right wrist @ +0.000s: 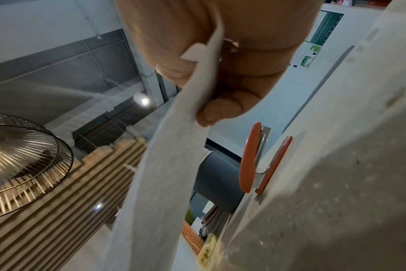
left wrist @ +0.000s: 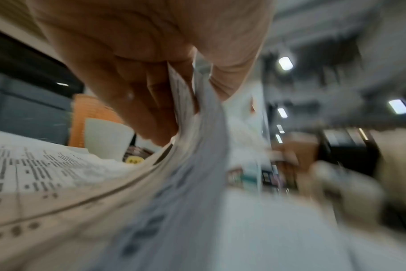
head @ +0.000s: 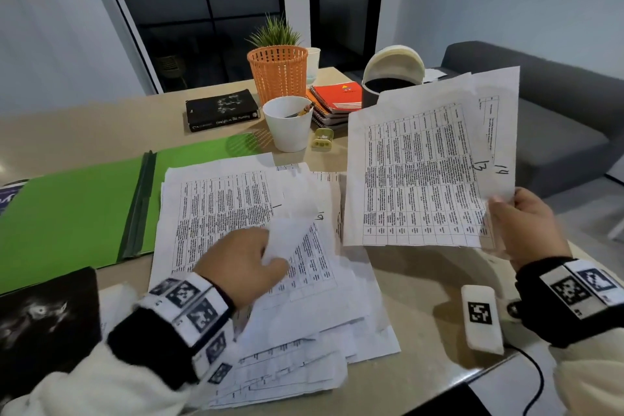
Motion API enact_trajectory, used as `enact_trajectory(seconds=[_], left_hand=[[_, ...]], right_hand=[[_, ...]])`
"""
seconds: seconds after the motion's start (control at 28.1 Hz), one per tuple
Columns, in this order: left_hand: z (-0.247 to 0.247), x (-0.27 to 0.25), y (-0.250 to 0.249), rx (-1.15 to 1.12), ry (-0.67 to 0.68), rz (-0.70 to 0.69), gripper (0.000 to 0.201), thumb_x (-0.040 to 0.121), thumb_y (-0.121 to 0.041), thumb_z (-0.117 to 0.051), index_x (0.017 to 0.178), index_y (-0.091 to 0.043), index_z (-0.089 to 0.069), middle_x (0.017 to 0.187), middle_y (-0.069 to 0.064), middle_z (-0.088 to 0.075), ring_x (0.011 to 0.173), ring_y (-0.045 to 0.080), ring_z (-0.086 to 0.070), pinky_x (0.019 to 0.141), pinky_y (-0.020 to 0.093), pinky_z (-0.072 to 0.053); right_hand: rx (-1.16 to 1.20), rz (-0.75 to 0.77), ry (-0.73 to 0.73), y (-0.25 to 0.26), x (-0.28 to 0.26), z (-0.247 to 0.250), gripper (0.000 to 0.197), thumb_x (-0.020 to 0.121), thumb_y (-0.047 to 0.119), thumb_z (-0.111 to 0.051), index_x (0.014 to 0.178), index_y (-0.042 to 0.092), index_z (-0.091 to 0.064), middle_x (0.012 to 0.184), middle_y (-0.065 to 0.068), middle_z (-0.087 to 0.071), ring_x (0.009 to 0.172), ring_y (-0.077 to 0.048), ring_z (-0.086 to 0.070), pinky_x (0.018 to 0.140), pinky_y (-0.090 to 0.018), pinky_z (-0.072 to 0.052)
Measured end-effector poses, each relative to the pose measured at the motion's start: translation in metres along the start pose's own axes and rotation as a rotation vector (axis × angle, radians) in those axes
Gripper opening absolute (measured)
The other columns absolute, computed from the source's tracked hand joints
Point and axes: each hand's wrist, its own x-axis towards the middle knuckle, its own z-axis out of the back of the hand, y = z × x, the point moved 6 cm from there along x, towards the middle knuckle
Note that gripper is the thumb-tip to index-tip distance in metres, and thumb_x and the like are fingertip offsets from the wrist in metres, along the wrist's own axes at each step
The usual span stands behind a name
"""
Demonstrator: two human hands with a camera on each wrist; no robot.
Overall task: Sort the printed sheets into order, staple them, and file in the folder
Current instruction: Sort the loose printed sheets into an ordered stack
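- Left hand point(head: 241, 260) is low over the loose pile of printed sheets point(head: 236, 213) on the worktop point(head: 422, 300); its grip pinches the lifted corner of one sheet point(head: 287, 235), which curls up off the pile.
- Left wrist view: blurred; the fingers point(left wrist: 151, 102) are curled on the sheet edge.
- Right hand point(head: 526, 223) holds a fanned set of sheets point(head: 425, 172) up above the worktop, grip pinching their lower right corner; handwritten 13 and 14 show on the margins.
- Right wrist view: the thumb point(right wrist: 223, 108) presses on the paper edge.
- Green folder point(head: 77, 209) lies open, left of the pile, partly under it.
- Orange stapler point(right wrist: 255, 159) rests on the worktop, seen only in the right wrist view.
- White cup point(head: 288, 123) and orange basket point(head: 278, 73) stand behind the pile.
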Motion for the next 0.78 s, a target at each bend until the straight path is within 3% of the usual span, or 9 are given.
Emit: enact_trajectory(seconds=[0.07,0.18,0.25,0.32,0.39,0.53,0.68,0.78], left_hand=[[0.018,0.0,0.01,-0.134,-0.123,0.059,0.019,0.084,-0.024,-0.057,0.078,-0.007,-0.062,0.075,0.009,-0.066,0.069,0.024,-0.063,0.059,0.029,-0.046],[0.041,-0.003,0.017,-0.201,-0.282,0.093,0.021,0.084,-0.019,-0.059,0.065,-0.01,-0.054,0.058,0.0,-0.055,0.054,0.012,-0.05,0.048,0.024,-0.034],[0.052,-0.003,0.019,-0.184,-0.333,0.074,0.023,0.082,-0.022,-0.061,0.063,-0.01,-0.053,0.057,0.001,-0.054,0.053,0.012,-0.048,0.048,0.024,-0.034],[0.061,-0.003,0.022,-0.169,-0.374,0.057,0.029,0.074,-0.033,-0.059,0.069,-0.005,-0.058,0.063,0.009,-0.059,0.06,0.02,-0.054,0.055,0.03,-0.04],[0.07,-0.005,0.023,-0.134,-0.399,0.043,0.034,0.073,-0.035,-0.058,0.069,-0.002,-0.057,0.063,0.011,-0.057,0.059,0.024,-0.052,0.054,0.03,-0.038],[0.082,-0.012,0.012,-0.057,-0.447,-0.019,0.033,0.072,-0.036,-0.053,0.054,-0.012,-0.04,0.052,0.001,-0.041,0.05,0.013,-0.039,0.047,0.026,-0.025],[0.08,-0.017,-0.002,0.038,-0.431,-0.103,0.04,0.079,-0.03,-0.054,0.052,-0.016,-0.028,0.051,-0.001,-0.031,0.047,0.011,-0.032,0.046,0.027,-0.021],[0.074,-0.019,-0.009,0.08,-0.384,-0.151,0.034,0.073,-0.034,-0.045,0.052,-0.018,-0.025,0.052,-0.001,-0.028,0.045,0.009,-0.029,0.045,0.027,-0.02]], right_hand=[[-0.016,-0.013,0.031,-0.001,-0.001,-0.004,0.02,0.093,0.016,-0.047,0.084,0.023,-0.063,0.086,0.003,-0.069,0.086,-0.026,-0.067,0.085,-0.05,-0.053],[-0.054,-0.032,0.127,0.002,-0.004,-0.016,0.024,0.092,0.012,-0.045,0.083,0.021,-0.066,0.088,-0.004,-0.071,0.086,-0.031,-0.068,0.083,-0.051,-0.054],[-0.117,-0.041,0.218,0.005,-0.008,-0.029,0.025,0.092,0.01,-0.043,0.087,0.019,-0.066,0.087,-0.005,-0.072,0.083,-0.029,-0.068,0.076,-0.044,-0.055],[-0.198,-0.019,0.299,0.011,-0.016,-0.041,0.027,0.093,0.005,-0.042,0.091,0.016,-0.067,0.082,-0.004,-0.07,0.075,-0.024,-0.066,0.067,-0.031,-0.05],[-0.272,0.014,0.37,0.018,-0.023,-0.053,0.029,0.091,0.002,-0.042,0.095,0.014,-0.068,0.082,-0.005,-0.07,0.072,-0.023,-0.065,0.062,-0.026,-0.048],[-0.31,-0.002,0.462,0.026,-0.036,-0.074,0.031,0.091,-0.001,-0.041,0.084,0.02,-0.063,0.072,0.003,-0.064,0.063,-0.01,-0.058,0.044,-0.012,-0.045],[-0.376,-0.019,0.6,0.029,-0.05,-0.106,0.027,0.091,0.003,-0.043,0.093,0.016,-0.067,0.078,-0.009,-0.069,0.064,-0.021,-0.061,0.049,-0.021,-0.045],[-0.411,-0.026,0.733,0.029,-0.065,-0.129,0.029,0.092,0.006,-0.043,0.091,0.022,-0.067,0.068,-0.004,-0.066,0.047,-0.012,-0.056,0.039,-0.016,-0.038]])
